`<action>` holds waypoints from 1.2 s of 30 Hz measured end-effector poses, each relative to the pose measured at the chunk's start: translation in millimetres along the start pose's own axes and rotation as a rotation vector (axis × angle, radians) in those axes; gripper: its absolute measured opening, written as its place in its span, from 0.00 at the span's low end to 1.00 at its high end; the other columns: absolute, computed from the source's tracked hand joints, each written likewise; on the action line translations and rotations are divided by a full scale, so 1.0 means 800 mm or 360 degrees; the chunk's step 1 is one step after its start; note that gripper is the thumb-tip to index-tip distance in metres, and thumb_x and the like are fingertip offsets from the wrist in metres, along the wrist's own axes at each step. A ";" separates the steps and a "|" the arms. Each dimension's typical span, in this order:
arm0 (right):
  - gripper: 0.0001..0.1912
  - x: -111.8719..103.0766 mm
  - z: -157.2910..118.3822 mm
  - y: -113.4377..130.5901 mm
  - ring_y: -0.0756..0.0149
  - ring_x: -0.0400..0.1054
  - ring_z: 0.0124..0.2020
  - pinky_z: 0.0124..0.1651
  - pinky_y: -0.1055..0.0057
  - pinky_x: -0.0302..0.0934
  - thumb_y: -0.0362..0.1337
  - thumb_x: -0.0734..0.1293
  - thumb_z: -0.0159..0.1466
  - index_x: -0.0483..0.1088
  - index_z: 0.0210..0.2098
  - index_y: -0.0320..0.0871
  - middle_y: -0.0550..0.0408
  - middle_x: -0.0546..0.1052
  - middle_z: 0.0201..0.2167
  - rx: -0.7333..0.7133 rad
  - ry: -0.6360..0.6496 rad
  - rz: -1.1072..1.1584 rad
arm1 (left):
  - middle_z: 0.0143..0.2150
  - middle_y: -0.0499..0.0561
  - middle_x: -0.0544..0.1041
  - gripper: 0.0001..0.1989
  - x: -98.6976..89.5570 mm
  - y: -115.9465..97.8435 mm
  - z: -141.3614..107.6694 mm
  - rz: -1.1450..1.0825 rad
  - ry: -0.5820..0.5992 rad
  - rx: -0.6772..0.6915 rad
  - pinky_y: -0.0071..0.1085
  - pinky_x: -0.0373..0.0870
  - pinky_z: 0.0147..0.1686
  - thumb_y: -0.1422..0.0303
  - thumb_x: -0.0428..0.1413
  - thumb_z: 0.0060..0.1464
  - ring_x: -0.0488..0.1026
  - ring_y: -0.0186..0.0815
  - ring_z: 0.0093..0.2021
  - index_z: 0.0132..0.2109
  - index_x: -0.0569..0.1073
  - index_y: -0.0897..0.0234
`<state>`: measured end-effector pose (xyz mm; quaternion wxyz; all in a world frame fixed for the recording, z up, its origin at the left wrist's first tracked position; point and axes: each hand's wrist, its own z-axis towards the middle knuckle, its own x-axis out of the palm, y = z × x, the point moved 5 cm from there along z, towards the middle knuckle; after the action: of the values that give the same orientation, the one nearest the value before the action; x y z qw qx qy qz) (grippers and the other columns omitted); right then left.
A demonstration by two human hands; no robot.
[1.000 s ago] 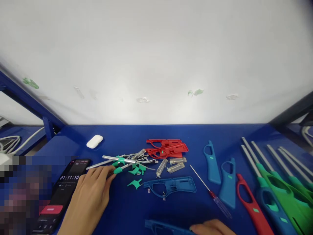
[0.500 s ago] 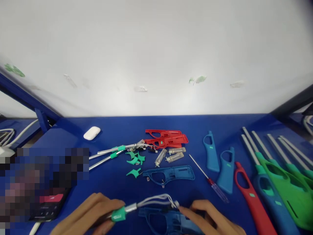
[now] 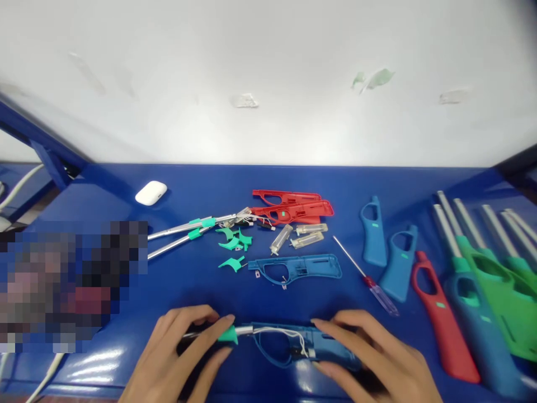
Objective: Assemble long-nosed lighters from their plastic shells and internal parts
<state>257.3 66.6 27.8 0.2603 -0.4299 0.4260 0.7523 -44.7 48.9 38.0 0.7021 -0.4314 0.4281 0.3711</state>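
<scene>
My left hand [image 3: 180, 350] is closed on a lighter nozzle, pinching it by its green collar [image 3: 229, 335]. The nozzle's metal end lies at the narrow tip of a blue lighter handle half [image 3: 329, 346]. White wires [image 3: 289, 331] run from it to a small black igniter [image 3: 298, 353] at the shell's middle. My right hand [image 3: 377, 355] grips the wide end of that shell between thumb and fingers. Just beyond lies another blue handle half [image 3: 308, 267], with tiny metal pieces [image 3: 284, 283] by it. Green triggers [image 3: 231, 263] are scattered to its left.
Behind are red handle halves [image 3: 293, 212], clear fuel tanks [image 3: 307, 240] and wired nozzles [image 3: 180, 229]. A screwdriver [image 3: 380, 294], blue shells [image 3: 373, 235], a red shell [image 3: 444, 324] and several assembled lighters [image 3: 474, 319] lie right. A white case [image 3: 151, 193] sits at back left.
The nozzle has come down and right to the blue shell, its wires and igniter now lying over the shell. My right hand has moved onto the shell's wide end. The view has tilted down.
</scene>
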 end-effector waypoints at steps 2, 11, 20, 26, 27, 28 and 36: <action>0.16 0.000 -0.001 -0.001 0.68 0.82 0.33 0.38 0.77 0.77 0.48 0.66 0.73 0.81 0.55 0.55 0.54 0.83 0.45 0.0006 -0.0005 0.0003 | 0.56 0.51 0.77 0.16 0.003 -0.008 0.009 -0.0078 -0.0001 0.0007 0.30 0.80 0.50 0.58 0.53 0.72 0.77 0.37 0.53 0.61 0.76 0.48; 0.17 -0.003 0.004 0.003 0.69 0.81 0.32 0.37 0.77 0.76 0.49 0.64 0.75 0.81 0.53 0.52 0.52 0.82 0.43 -0.0046 0.0001 -0.0068 | 0.55 0.52 0.77 0.24 0.014 -0.013 0.004 -0.0041 0.0144 0.0127 0.36 0.78 0.53 0.76 0.51 0.67 0.75 0.40 0.55 0.63 0.75 0.45; 0.17 -0.005 0.010 0.006 0.71 0.80 0.30 0.35 0.78 0.75 0.48 0.64 0.75 0.80 0.54 0.52 0.54 0.81 0.41 -0.0051 0.0007 -0.0040 | 0.54 0.53 0.74 0.28 0.012 -0.020 0.012 -0.0140 0.0138 0.0118 0.32 0.76 0.49 0.78 0.50 0.66 0.73 0.38 0.52 0.65 0.73 0.45; 0.17 -0.010 0.013 0.009 0.74 0.76 0.25 0.29 0.80 0.72 0.49 0.63 0.76 0.81 0.52 0.51 0.54 0.81 0.39 -0.0052 -0.0054 0.0000 | 0.53 0.50 0.74 0.30 0.019 -0.022 0.011 -0.0117 0.0232 0.0116 0.37 0.71 0.54 0.81 0.49 0.66 0.71 0.38 0.53 0.68 0.70 0.45; 0.17 -0.010 0.013 0.009 0.74 0.76 0.25 0.29 0.80 0.72 0.49 0.63 0.76 0.82 0.52 0.51 0.54 0.81 0.39 -0.0056 -0.0068 0.0001 | 0.52 0.50 0.74 0.30 0.020 -0.022 0.010 -0.0127 0.0215 0.0133 0.37 0.70 0.55 0.81 0.49 0.67 0.70 0.38 0.53 0.67 0.70 0.46; 0.17 -0.010 0.013 0.010 0.74 0.76 0.25 0.29 0.80 0.72 0.49 0.63 0.76 0.82 0.51 0.51 0.54 0.81 0.39 -0.0058 -0.0078 0.0002 | 0.52 0.49 0.74 0.30 0.021 -0.023 0.010 -0.0150 0.0192 0.0155 0.36 0.69 0.56 0.82 0.49 0.67 0.70 0.37 0.53 0.67 0.71 0.48; 0.18 -0.010 0.013 0.010 0.74 0.76 0.24 0.28 0.79 0.72 0.49 0.64 0.75 0.82 0.51 0.49 0.52 0.80 0.38 -0.0061 -0.0091 0.0012 | 0.55 0.52 0.72 0.27 0.013 -0.022 0.013 -0.0179 0.0222 0.0183 0.35 0.68 0.57 0.82 0.48 0.67 0.68 0.37 0.57 0.63 0.73 0.50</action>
<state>250.9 71.4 40.9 0.2613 -0.4115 0.4054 0.7733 -22.6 53.8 35.8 0.7138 -0.4386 0.4717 0.2749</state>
